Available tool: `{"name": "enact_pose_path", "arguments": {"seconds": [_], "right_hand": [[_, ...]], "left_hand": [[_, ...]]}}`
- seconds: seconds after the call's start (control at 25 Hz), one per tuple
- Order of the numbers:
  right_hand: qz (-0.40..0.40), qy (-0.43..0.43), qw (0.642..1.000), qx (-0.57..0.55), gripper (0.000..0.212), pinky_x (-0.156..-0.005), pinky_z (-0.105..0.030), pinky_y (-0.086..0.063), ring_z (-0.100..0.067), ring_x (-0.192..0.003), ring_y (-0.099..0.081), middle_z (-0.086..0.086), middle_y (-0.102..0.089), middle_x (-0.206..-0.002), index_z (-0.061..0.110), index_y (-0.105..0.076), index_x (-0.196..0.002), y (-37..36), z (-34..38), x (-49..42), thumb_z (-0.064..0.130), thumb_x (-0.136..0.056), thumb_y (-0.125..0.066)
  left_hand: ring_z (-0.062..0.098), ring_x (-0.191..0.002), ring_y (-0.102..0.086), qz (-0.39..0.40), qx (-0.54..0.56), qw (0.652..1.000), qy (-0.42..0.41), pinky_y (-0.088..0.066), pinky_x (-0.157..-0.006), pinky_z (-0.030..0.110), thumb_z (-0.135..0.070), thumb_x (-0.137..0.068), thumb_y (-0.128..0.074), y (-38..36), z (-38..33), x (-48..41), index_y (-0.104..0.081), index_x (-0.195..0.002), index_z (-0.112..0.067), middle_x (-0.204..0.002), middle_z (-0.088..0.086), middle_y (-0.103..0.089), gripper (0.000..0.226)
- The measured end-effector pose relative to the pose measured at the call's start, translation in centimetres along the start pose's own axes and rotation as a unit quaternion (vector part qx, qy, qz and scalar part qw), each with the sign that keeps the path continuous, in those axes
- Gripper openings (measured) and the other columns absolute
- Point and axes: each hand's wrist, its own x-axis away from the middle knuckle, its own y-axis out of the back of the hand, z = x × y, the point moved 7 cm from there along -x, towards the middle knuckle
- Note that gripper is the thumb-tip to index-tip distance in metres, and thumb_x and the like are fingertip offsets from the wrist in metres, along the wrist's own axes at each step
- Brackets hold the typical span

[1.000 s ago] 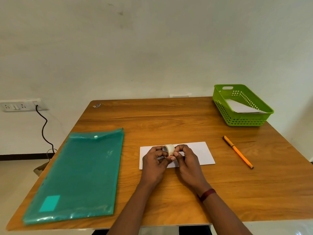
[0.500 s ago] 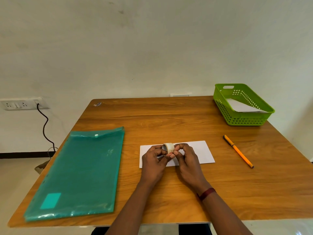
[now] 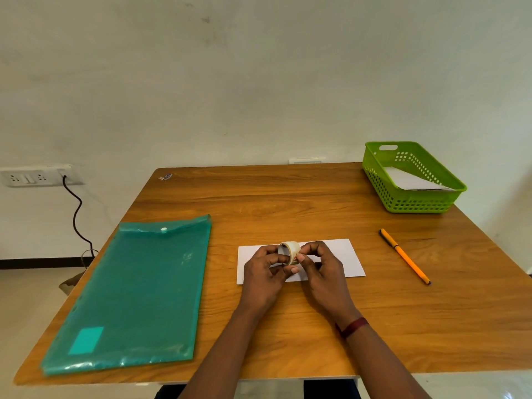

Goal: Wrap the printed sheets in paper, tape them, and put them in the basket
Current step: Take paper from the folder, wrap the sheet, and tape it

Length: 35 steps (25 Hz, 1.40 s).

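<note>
A white folded paper packet (image 3: 342, 254) lies flat near the middle of the wooden table (image 3: 288, 203). Just above it, both hands hold a small roll of tape (image 3: 290, 250). My left hand (image 3: 263, 272) grips the roll with its fingers curled round it. The fingertips of my right hand (image 3: 322, 266) pinch at the roll's outer edge. A green plastic basket (image 3: 374, 168) stands at the table's far right corner with a white paper packet (image 3: 408, 180) inside it.
A large teal plastic folder (image 3: 135, 286) lies along the table's left side. An orange pen (image 3: 404, 256) rests to the right of the packet. A wall socket (image 3: 34, 177) with a black cable (image 3: 76, 214) is at the left.
The hands stay in the same place over the packet. The fingers have shifted slightly on the tape roll, which has turned a little.
</note>
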Motion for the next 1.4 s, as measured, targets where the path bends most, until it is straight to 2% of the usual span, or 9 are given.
{"name": "enact_pose_path", "arguments": {"seconds": [0.08,0.24,0.52,0.56,0.8,1.04,1.16,1.28,1.4], "right_hand": [[0.008,0.006,1.0,0.01,0.008,-0.083,-0.038,-0.052,-0.014,-0.094,-0.062,0.007,-0.064,-0.096,0.023,-0.059,-0.097,-0.2,-0.1,0.0,0.015,-0.095,-0.057],[0.016,0.014,0.999,0.05,0.005,-0.087,-0.035,-0.047,-0.015,-0.102,-0.057,0.007,-0.061,-0.103,0.023,-0.055,-0.098,-0.5,-0.1,0.0,0.021,-0.096,-0.051],[0.025,0.04,0.993,0.108,0.015,-0.096,-0.009,-0.029,-0.01,-0.122,-0.043,0.006,-0.053,-0.125,0.02,-0.053,-0.1,-0.6,0.6,0.1,0.006,-0.096,-0.054],[0.026,0.041,0.993,0.111,0.014,-0.098,-0.008,-0.028,-0.009,-0.124,-0.041,0.006,-0.051,-0.127,0.019,-0.054,-0.102,-0.6,0.6,0.1,0.007,-0.096,-0.054],[0.026,0.055,0.994,0.095,0.015,-0.102,-0.033,-0.039,-0.007,-0.127,-0.037,0.007,-0.048,-0.131,0.017,-0.054,-0.108,-0.7,0.5,0.2,0.008,-0.097,-0.053],[0.02,0.059,0.997,0.047,0.015,-0.095,-0.027,-0.044,-0.011,-0.127,-0.044,0.006,-0.05,-0.132,0.019,-0.054,-0.102,-0.4,0.9,0.3,0.005,-0.096,-0.054],[0.012,0.052,0.999,0.006,0.013,-0.089,-0.024,-0.046,-0.013,-0.12,-0.052,0.008,-0.055,-0.126,0.024,-0.054,-0.098,-0.1,1.0,0.2,0.012,-0.097,-0.053],[-0.029,0.006,0.999,-0.031,0.014,-0.081,-0.025,-0.047,-0.006,-0.111,-0.058,0.011,-0.061,-0.118,0.023,-0.055,-0.101,0.6,0.4,0.1,0.01,-0.096,-0.059],[-0.053,-0.018,0.996,-0.068,0.022,-0.08,-0.024,-0.05,-0.006,-0.105,-0.061,0.009,-0.066,-0.111,0.022,-0.057,-0.111,1.0,0.1,0.1,0.012,-0.092,-0.065]], "left_hand": [[0.004,-0.104,-0.061,-0.006,-0.013,1.0,-0.003,-0.057,-0.081,0.035,-0.025,-0.08,-0.078,0.0,-0.1,0.0,-0.078,-0.095,-0.019,-0.112,-0.01,-0.063,0.016],[-0.002,-0.096,-0.063,-0.023,-0.019,1.0,-0.01,-0.055,-0.075,0.025,-0.021,-0.082,-0.078,0.1,-0.9,0.1,-0.078,-0.091,-0.016,-0.105,-0.018,-0.064,0.01],[-0.001,-0.089,-0.063,-0.032,-0.025,0.999,-0.013,-0.049,-0.07,0.013,-0.022,-0.082,-0.078,0.2,-1.2,0.1,-0.075,-0.082,-0.019,-0.094,-0.011,-0.068,0.004],[0.001,-0.088,-0.064,-0.031,-0.026,0.999,-0.015,-0.049,-0.07,0.013,-0.023,-0.082,-0.077,0.3,-1.2,0.2,-0.074,-0.081,-0.019,-0.093,-0.01,-0.068,0.005],[0.005,-0.082,-0.064,-0.027,-0.018,0.999,0.001,-0.048,-0.068,0.013,-0.027,-0.084,-0.076,0.3,-1.0,0.1,-0.069,-0.079,-0.022,-0.087,-0.007,-0.067,0.01],[0.007,-0.076,-0.062,-0.013,-0.023,1.0,0.017,-0.047,-0.062,0.023,-0.036,-0.089,-0.069,0.1,-0.9,0.2,-0.068,-0.086,-0.019,-0.084,-0.006,-0.068,0.018],[0.008,-0.076,-0.061,-0.002,-0.029,1.0,-0.004,-0.047,-0.061,0.022,-0.046,-0.089,-0.063,-0.1,-1.4,0.3,-0.067,-0.087,-0.019,-0.082,-0.006,-0.067,0.027],[0.008,-0.079,-0.059,0.008,-0.028,0.999,-0.03,-0.045,-0.062,0.02,-0.057,-0.085,-0.056,-0.2,-1.8,0.4,-0.065,-0.087,-0.019,-0.085,-0.005,-0.064,0.039],[0.005,-0.086,-0.057,0.018,-0.027,0.998,-0.051,-0.044,-0.066,0.015,-0.053,-0.086,-0.058,-0.2,-2.1,0.4,-0.063,-0.09,-0.024,-0.092,-0.003,-0.061,0.029]]}}
